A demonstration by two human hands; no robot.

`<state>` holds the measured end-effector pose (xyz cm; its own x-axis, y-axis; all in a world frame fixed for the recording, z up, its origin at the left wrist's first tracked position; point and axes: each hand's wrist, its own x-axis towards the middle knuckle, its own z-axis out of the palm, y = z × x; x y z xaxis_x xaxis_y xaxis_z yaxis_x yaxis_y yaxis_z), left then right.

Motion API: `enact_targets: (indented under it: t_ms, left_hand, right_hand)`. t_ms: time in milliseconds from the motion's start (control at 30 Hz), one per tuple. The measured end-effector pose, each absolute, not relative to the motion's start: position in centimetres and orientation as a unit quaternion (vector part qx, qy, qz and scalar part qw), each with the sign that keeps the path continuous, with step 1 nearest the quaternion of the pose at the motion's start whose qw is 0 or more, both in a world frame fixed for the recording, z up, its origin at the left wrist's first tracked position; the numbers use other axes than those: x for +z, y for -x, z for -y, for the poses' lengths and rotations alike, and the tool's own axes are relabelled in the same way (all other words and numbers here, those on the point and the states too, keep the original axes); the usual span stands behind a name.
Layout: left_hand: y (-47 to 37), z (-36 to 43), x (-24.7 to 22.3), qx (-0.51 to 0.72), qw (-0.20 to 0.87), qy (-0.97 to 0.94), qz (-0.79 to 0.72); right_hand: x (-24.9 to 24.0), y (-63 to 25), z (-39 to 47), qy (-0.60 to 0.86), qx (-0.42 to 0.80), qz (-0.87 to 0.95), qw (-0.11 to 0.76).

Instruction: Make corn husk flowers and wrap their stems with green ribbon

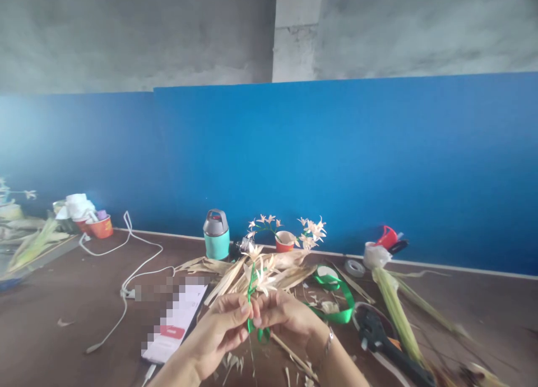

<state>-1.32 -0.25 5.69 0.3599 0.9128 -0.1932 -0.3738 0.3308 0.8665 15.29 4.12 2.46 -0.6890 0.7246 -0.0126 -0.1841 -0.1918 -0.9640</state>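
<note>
A spray of pale husk-like flowers (263, 272) stands upright between my hands on a green-wrapped stem (251, 283). My left hand (225, 322) pinches this stem from the left, thumb and fingertips together. From the right, my right hand (288, 314) closes its fingertips at the same spot, on the green ribbon around the stem. A loop of ribbon hangs below the fingers. More green ribbon (345, 308) curls on the table to the right, by its roll (327, 275). Dry husks (231, 280) lie behind my hands.
A phone (180, 325) and white cable (130, 280) lie left. Behind are a turquoise flask (217, 242) and a cup (284, 242) beside finished flowers (313, 233). At right are black-handled pliers or cutters (382, 342), tape (355, 268) and a husk bundle (395, 308). A blue partition (336, 152) borders the table.
</note>
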Motion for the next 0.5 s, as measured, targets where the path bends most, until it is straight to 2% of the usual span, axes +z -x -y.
enact_targets:
  t_ms: [133, 267, 433, 500]
  left_hand:
    - [1.1, 0.3, 5.8, 0.448, 0.734, -0.360, -0.361]
    - [1.0, 0.1, 5.6, 0.466, 0.714, -0.382, -0.357]
    - [0.7, -0.4, 5.4, 0.545, 0.669, -0.347, -0.367]
    - [0.3, -0.5, 5.4, 0.571, 0.663, -0.315, -0.366]
  right_hand:
    - [2.9, -15.0, -4.0, 0.261, 0.759, 0.512, 0.306]
    - [4.2, -14.8, -3.5, 0.294, 0.727, 0.530, 0.323]
    - [6.4, -14.9, -2.7, 0.437, 0.516, 0.594, 0.437]
    - [7.1, -14.7, -2.2, 0.453, 0.443, 0.629, 0.451]
